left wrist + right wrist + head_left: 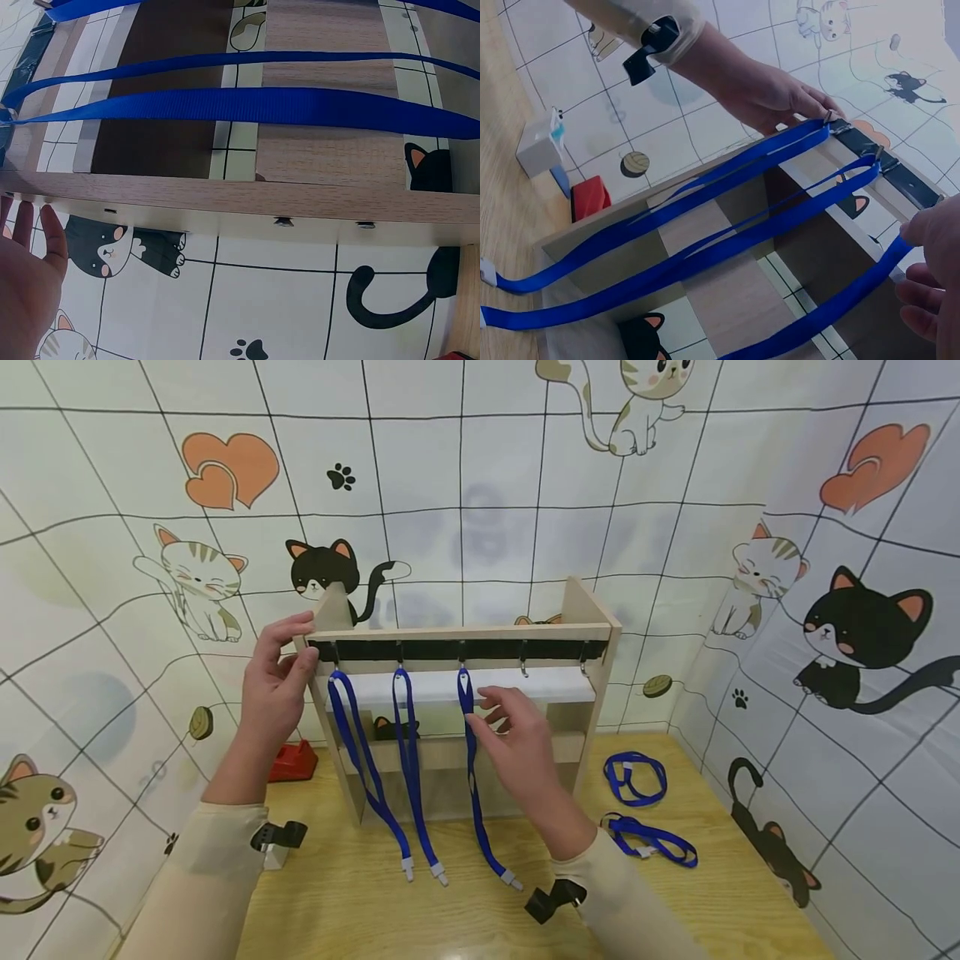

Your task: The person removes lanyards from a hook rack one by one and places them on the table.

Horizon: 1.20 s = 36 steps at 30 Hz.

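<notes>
Cat-print wall [420,468] behind table [322,902]. Three lanyards [415,785] hung on rack [480,632]; two loose lanyards [663,777], right, seemingly remain. Your right grip [519,735] narrow, unclosed, at third lanyard [473,772]; left grip [273,693] loose against rack's left side.

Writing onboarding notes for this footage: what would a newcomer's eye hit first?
Probably the three bright blue lanyards hanging from hooks along the black strip on the pale wooden rack, with the right grip at the rightmost one. Next, the cartoon cats and orange hearts on the gridded backdrop behind. Then two more blue lanyards, lying on the table right of the rack.
</notes>
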Each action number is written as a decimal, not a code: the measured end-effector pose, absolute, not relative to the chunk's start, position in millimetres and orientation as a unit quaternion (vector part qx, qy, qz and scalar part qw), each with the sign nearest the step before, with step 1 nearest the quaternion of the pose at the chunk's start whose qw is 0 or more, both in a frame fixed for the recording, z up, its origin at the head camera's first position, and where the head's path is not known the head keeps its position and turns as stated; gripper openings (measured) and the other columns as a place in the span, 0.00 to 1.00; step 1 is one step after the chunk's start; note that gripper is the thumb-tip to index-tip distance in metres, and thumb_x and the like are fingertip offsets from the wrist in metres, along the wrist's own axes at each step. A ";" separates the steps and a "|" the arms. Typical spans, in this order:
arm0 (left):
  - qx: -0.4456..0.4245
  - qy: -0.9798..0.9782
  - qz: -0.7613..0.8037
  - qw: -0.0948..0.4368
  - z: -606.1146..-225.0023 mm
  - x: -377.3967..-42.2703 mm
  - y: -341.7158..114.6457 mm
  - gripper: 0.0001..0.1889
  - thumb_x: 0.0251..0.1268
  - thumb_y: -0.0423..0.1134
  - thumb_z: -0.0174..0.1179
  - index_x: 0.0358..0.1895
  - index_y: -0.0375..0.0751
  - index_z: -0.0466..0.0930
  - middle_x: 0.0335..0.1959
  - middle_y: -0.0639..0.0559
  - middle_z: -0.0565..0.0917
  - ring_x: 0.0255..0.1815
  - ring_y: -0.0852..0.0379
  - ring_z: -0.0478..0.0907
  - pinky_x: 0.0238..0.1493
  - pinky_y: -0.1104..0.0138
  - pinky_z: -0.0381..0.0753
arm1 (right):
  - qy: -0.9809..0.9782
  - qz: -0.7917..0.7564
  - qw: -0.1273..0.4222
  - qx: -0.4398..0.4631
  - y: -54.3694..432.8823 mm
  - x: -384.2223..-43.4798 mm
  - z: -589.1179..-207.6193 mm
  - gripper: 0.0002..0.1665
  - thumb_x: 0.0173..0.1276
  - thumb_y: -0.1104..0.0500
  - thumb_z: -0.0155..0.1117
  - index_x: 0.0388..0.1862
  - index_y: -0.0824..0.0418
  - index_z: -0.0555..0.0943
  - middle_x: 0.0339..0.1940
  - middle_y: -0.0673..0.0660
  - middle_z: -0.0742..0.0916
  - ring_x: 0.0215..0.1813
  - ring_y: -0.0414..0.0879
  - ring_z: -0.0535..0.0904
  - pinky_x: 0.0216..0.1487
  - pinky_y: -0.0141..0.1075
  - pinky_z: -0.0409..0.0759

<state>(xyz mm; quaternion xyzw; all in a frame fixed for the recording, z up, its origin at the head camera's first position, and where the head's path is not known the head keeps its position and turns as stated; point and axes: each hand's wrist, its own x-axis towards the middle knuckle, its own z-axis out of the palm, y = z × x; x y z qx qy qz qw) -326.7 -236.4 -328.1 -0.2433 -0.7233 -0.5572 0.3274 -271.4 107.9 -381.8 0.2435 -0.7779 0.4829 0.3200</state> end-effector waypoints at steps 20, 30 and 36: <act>-0.239 -0.728 -0.553 0.326 -327.4 -327.9 -237.1 0.18 0.87 0.33 0.59 0.73 0.38 0.76 0.80 0.52 0.76 0.76 0.52 0.73 0.66 0.68 0.80 | -0.749 0.574 0.281 0.177 89.3 -276.3 -390.6 0.04 0.78 0.63 0.75 0.48 0.60 0.91 0.39 0.51 0.91 0.41 0.43 0.84 0.43 0.36 0.84; -0.238 -0.728 -0.556 0.322 -327.5 -327.3 -237.3 0.19 0.87 0.34 0.59 0.73 0.38 0.76 0.80 0.52 0.76 0.77 0.51 0.72 0.67 0.68 0.80 | -0.734 0.583 0.284 0.202 102.3 -271.4 -379.2 0.02 0.79 0.62 0.74 0.46 0.58 0.91 0.40 0.50 0.90 0.39 0.48 0.83 0.38 0.38 0.83; -0.241 -0.725 -0.559 0.322 -326.9 -326.3 -236.9 0.19 0.87 0.33 0.59 0.73 0.38 0.76 0.80 0.51 0.76 0.78 0.51 0.72 0.68 0.68 0.79 | -0.730 0.564 0.313 0.225 117.4 -262.8 -363.4 0.04 0.78 0.65 0.75 0.44 0.57 0.92 0.38 0.50 0.89 0.36 0.48 0.83 0.36 0.35 0.82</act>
